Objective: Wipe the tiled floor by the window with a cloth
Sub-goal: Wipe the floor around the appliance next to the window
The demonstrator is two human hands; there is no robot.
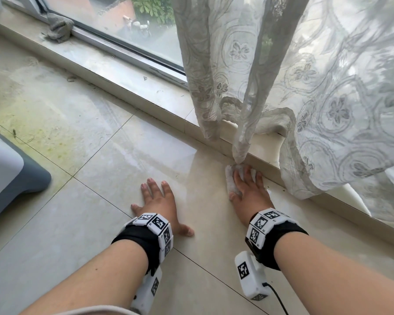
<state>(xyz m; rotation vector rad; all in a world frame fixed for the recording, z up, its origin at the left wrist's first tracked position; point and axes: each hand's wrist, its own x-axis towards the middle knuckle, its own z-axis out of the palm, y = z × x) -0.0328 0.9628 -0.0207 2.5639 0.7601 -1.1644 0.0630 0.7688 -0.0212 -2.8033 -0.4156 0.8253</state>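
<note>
1. Pressing the white cloth (230, 179) onto the tiled floor (96, 160), the right hand (250, 194) lies with fingers straight and spread.
2. The cloth sits against the window ledge (127, 73), beneath the curtain (328, 98).
3. The left hand (159, 201) rests flat on the floor, fingers splayed, holding nothing.

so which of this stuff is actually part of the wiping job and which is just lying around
Job: white cloth, right hand pressing it, tiled floor, left hand flat on the tiles.
Lying about: grey rag on the sill, lace curtain, grey plastic thing at left.
</note>
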